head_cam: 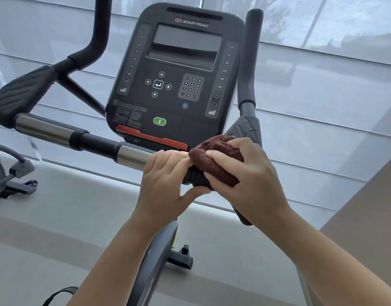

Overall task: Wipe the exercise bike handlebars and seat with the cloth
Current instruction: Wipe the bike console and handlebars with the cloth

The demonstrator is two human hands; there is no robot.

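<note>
The exercise bike's handlebar [57,133] runs from a black padded grip at the left, across chrome and black sections, to the middle below the console [179,69]. A dark brown cloth [214,155] is wrapped over the bar's centre. My right hand [241,173] grips the cloth around the bar. My left hand [168,180] curls over the bar just left of the cloth, its fingertips touching the cloth's edge. The right upright grip [249,62] rises behind my right hand. The seat is out of view.
A window with pale roller blinds [322,96] fills the background. Part of another machine [11,173] stands at the far left. The bike's frame and front foot [181,259] show below on the grey floor. A beige wall [366,206] is at the right.
</note>
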